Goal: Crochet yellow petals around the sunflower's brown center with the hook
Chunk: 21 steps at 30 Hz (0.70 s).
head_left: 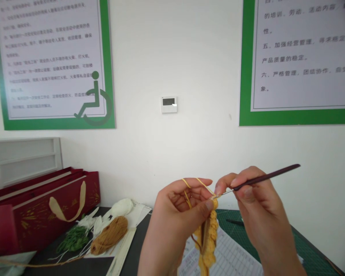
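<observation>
My left hand (178, 214) pinches the top edge of a yellow crochet piece (209, 245) between thumb and fingers. Yellow yarn (186, 183) loops over its raised index finger. A crochet hook (267, 177) with a dark handle and thin metal shaft is held in my right hand (257, 207). Its tip meets the crochet piece at the top stitches, close to my left thumb. The crochet piece hangs down below my left hand, and its lower end runs out of the picture.
At left stand dark red gift bags (46, 207) with a cream handle. Beside them lie a brown yarn skein (110, 234), green yarn (74, 239) and a white yarn ball (122, 207). Printed paper (232, 255) and a green cutting mat (293, 241) lie beneath my hands; a wall stands behind.
</observation>
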Each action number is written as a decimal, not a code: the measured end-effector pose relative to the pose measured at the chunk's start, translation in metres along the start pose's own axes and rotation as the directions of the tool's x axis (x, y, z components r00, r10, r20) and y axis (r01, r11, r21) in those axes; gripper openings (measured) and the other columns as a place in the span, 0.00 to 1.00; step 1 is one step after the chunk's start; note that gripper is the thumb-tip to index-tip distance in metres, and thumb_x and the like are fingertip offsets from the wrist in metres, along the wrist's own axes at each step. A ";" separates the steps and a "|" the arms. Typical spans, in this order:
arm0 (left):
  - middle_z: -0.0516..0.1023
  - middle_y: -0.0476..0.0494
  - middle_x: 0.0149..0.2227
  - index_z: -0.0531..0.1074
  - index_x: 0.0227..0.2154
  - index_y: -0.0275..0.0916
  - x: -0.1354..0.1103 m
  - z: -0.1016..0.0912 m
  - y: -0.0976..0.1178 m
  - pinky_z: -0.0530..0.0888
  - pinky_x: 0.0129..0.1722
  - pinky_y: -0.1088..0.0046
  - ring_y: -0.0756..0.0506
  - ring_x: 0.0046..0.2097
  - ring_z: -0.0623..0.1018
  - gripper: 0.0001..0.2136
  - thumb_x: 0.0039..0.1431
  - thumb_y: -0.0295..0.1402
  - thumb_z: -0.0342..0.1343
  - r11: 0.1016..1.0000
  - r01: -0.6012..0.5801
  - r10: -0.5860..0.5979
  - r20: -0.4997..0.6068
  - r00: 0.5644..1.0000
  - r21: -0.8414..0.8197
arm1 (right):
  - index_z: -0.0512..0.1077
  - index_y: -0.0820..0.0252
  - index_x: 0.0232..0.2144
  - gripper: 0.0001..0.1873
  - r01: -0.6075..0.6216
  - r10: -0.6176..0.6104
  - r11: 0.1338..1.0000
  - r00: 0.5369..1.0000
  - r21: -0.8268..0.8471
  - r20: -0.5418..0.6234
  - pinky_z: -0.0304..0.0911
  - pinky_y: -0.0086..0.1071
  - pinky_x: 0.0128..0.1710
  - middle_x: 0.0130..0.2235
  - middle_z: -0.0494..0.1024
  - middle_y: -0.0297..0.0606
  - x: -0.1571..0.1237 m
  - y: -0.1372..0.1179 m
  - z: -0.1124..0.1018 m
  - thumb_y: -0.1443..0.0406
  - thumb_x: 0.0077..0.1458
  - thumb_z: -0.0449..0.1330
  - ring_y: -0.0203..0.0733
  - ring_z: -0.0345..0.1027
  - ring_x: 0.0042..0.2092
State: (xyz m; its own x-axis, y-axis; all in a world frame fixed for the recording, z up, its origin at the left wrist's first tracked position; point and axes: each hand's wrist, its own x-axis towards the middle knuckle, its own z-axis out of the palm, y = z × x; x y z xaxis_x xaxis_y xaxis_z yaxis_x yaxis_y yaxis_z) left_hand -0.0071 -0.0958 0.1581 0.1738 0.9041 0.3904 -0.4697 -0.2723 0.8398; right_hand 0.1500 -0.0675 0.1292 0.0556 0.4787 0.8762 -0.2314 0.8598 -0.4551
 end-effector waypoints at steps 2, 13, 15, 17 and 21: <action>0.80 0.46 0.28 0.83 0.36 0.34 0.000 0.000 0.000 0.71 0.32 0.81 0.53 0.30 0.76 0.11 0.46 0.24 0.73 1.000 0.000 0.000 0.004 1.000 0.017 | 0.71 0.51 0.41 0.06 0.036 -0.035 0.999 0.999 -0.030 0.026 0.68 0.34 0.44 0.35 0.80 0.32 0.000 -0.001 -0.002 0.59 0.69 0.55 0.39 0.76 0.39; 0.80 0.46 0.29 0.83 0.37 0.35 0.004 -0.005 -0.007 0.73 0.32 0.81 0.52 0.31 0.76 0.10 0.50 0.24 0.70 0.990 -0.071 0.072 0.003 0.997 0.122 | 0.71 0.56 0.42 0.10 0.299 -0.255 0.854 0.954 -0.427 0.158 0.70 0.37 0.43 0.39 0.79 0.36 -0.005 -0.020 -0.003 0.73 0.66 0.53 0.40 0.75 0.43; 0.80 0.46 0.30 0.83 0.38 0.36 0.005 -0.006 -0.011 0.73 0.33 0.80 0.52 0.32 0.77 0.10 0.51 0.24 0.70 0.987 -0.090 0.089 0.015 0.996 0.134 | 0.70 0.57 0.41 0.11 0.381 -0.296 0.779 0.924 -0.498 0.243 0.69 0.38 0.41 0.40 0.79 0.38 -0.003 -0.023 -0.004 0.75 0.63 0.53 0.40 0.73 0.42; 0.81 0.46 0.31 0.83 0.39 0.37 0.007 -0.007 -0.013 0.73 0.32 0.80 0.51 0.32 0.77 0.10 0.52 0.26 0.70 0.986 -0.116 0.113 0.029 0.993 0.119 | 0.70 0.58 0.41 0.12 0.505 -0.361 0.667 0.863 -0.548 0.354 0.69 0.39 0.41 0.39 0.78 0.39 -0.002 -0.026 -0.002 0.77 0.60 0.54 0.41 0.72 0.42; 0.79 0.46 0.32 0.82 0.41 0.39 0.007 -0.007 -0.014 0.73 0.32 0.80 0.51 0.33 0.76 0.13 0.51 0.29 0.72 0.991 -0.132 0.130 0.055 0.990 0.034 | 0.71 0.61 0.39 0.10 0.641 -0.430 0.444 0.766 -0.627 0.478 0.68 0.44 0.43 0.41 0.78 0.42 -0.001 -0.026 0.007 0.78 0.58 0.58 0.45 0.70 0.44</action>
State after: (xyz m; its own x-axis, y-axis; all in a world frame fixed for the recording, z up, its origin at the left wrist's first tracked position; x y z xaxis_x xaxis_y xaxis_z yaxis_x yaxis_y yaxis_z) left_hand -0.0051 -0.0840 0.1466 0.1590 0.8416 0.5162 -0.4592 -0.3998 0.7932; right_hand 0.1490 -0.0914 0.1415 -0.3227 -0.0878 0.9424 0.5415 0.7996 0.2599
